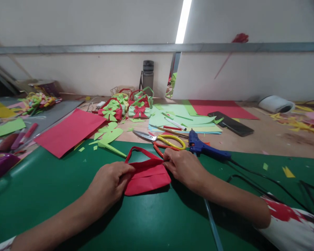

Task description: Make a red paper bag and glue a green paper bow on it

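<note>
A small red paper bag (148,177) with a folded strip handle is held just over the green mat (68,195). My left hand (111,179) pinches its left upper edge between thumb and fingers. At the right upper corner my right hand (184,167) grips the bag, fingers closed. Scissors (164,141) with yellow and orange handles lie right behind the bag. Beside them rests a blue glue gun (205,148), a clear glue stick (211,223) stretching from it toward me past my right wrist.
Finished little paper bags with bows (138,109) stand at the back near a dark bottle (148,76). Red sheet (70,130), green scraps (110,134), stacked paper (183,118) and a phone (231,123) lie around. A black cord (256,174) crosses the right side.
</note>
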The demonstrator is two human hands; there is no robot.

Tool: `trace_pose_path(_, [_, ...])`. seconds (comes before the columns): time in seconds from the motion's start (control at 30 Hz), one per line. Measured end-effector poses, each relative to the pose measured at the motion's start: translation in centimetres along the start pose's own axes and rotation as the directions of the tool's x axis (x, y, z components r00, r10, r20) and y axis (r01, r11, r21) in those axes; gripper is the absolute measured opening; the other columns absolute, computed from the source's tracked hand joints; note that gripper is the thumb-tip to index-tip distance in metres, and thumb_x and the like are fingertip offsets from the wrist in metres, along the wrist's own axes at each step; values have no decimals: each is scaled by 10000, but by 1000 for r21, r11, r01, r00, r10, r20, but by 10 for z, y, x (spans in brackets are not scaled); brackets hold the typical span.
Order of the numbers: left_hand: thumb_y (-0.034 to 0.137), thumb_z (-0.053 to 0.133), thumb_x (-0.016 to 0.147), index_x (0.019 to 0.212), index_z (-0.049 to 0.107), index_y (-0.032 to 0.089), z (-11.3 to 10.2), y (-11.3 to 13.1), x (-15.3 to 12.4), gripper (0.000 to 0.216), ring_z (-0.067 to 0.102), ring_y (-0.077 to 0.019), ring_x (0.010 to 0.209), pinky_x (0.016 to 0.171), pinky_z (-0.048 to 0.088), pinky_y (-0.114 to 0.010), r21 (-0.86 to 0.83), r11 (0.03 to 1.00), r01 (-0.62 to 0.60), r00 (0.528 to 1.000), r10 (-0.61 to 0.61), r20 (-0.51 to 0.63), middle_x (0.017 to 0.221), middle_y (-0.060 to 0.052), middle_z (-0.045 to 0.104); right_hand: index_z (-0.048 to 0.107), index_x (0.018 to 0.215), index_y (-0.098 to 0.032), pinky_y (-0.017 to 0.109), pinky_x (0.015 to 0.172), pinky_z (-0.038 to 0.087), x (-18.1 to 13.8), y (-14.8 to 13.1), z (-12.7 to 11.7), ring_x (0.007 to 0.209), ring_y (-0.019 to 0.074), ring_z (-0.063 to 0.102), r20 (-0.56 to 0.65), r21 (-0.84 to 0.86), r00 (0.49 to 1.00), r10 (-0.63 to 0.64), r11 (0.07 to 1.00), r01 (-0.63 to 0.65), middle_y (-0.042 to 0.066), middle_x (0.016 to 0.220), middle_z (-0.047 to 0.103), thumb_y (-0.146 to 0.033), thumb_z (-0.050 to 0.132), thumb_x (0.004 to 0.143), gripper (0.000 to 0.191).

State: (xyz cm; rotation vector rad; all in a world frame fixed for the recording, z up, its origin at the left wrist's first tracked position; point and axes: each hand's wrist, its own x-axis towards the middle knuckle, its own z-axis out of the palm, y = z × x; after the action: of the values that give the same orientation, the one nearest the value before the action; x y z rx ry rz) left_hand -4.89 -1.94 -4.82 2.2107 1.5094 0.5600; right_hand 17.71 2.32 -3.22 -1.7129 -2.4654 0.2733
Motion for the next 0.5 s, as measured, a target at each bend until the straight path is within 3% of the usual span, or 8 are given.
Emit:
trace_pose_path(0.17, [195,387,884,951,711,233,1,-1,-1,332,614,-167,771,672,438,-230,78,994,-75,997,72,39,852,-50,693,587,823,-182,245,512,272,0,-1,0,655,192,594,2,-14,1000,3,1000,-3,46,703,662,-208,580,813,29])
trace_pose_path(0.5, [186,468,833,1031,679,343,3,8,-4,329,571,-181,745,586,373,-231,408,909,-81,992,35,119,832,-37,615,581,817,-181,242,516,301,-1,-2,2,656,190,607,-29,-22,1000,0,1000,-1,38,699,669,-202,584,815,21])
